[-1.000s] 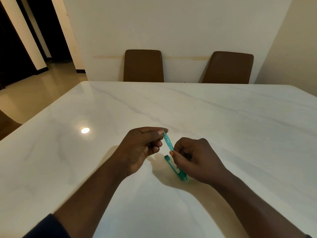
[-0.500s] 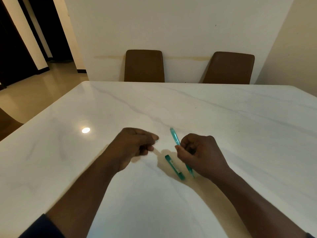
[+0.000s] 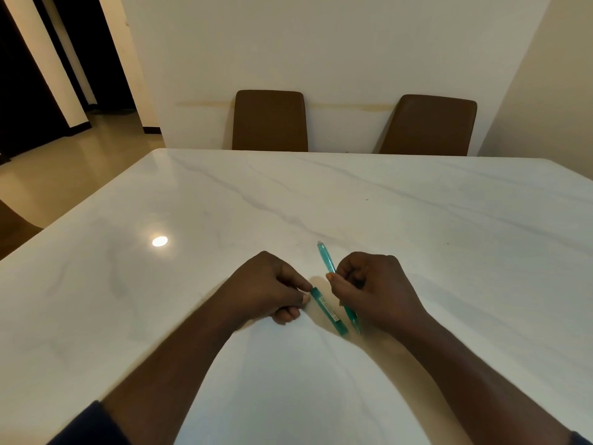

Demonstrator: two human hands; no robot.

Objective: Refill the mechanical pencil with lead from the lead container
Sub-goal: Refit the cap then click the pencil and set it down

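Noted left hand (image 3: 269,290) at lower centre, thumb and forefinger pinching upper end of lead container (image 3: 329,312) lying on table (image 3: 417,220). Found right hand (image 3: 375,290) just right of it, fingers curled round mechanical pencil (image 3: 325,259), cap end toward frame top.

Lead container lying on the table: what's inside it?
The lead container shows only a teal case with a pale label; the left hand pinches its far end, covering it. Any leads inside cannot be seen.
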